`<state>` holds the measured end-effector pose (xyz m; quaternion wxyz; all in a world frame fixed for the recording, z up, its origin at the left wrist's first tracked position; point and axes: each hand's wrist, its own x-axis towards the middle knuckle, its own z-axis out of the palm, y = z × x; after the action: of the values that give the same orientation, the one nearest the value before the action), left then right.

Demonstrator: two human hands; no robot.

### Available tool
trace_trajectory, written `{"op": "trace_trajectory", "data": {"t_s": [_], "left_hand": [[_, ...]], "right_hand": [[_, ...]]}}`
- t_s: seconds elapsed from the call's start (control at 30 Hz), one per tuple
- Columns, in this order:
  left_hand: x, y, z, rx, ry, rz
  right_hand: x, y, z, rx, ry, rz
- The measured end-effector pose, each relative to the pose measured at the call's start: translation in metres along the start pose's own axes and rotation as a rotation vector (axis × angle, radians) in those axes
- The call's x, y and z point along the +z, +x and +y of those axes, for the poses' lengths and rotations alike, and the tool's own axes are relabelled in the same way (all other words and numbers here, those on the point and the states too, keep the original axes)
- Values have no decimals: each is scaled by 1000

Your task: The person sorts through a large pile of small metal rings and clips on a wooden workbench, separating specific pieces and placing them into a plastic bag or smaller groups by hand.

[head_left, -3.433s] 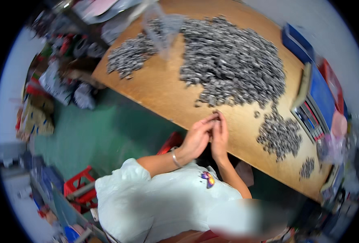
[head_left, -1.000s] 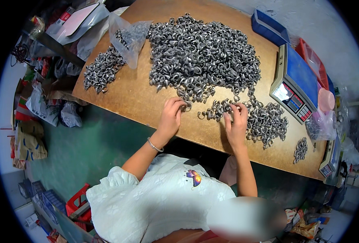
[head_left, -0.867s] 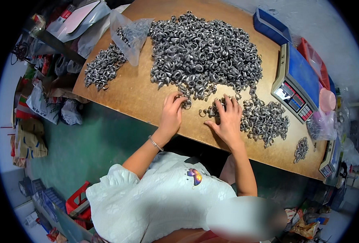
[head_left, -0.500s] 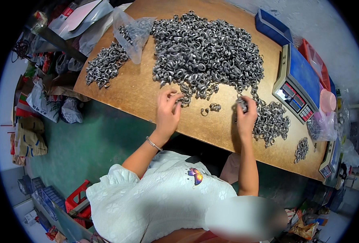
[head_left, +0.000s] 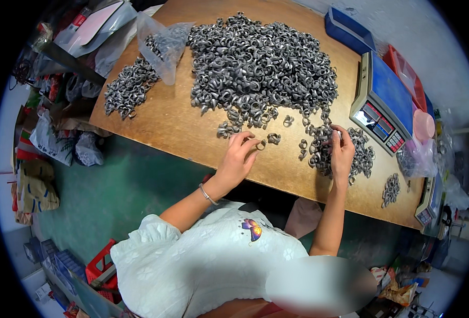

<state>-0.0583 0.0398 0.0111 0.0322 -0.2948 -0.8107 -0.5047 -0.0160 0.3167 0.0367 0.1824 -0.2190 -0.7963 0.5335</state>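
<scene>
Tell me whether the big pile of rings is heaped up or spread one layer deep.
Heaped up: in the big pile, the rings overlap and rest on one another.

On the table [head_left: 171, 124], a heap of rings [head_left: 263, 66] is flanked by a bag [head_left: 161, 53] at left, a scale [head_left: 387, 95] at right.

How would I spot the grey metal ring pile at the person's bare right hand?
On the brown wooden table, find the large blue-topped electronic scale. Left of its keypad lies the grey metal ring pile, partly hidden by the right hand. It is smaller than the big ring heap at upper left, yet larger than the little ring cluster at lower right.
</scene>
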Motion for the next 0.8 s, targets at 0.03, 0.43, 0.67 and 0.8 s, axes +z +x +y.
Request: {"op": "trace_trajectory", "data": {"t_s": [0.03, 0.43, 0.67, 0.8], "left_hand": [[0, 0, -1, -2, 6, -9], [14, 13, 8, 61, 81, -146], [31, 21, 4, 159, 340, -220], [37, 28, 0, 141, 259, -243]], "right_hand": [[-4, 1, 1, 35, -81, 22], [-32, 10, 29, -420, -770, 314], [31, -11, -2, -502, -880, 212], [42, -5, 15, -491, -705, 8]]}}
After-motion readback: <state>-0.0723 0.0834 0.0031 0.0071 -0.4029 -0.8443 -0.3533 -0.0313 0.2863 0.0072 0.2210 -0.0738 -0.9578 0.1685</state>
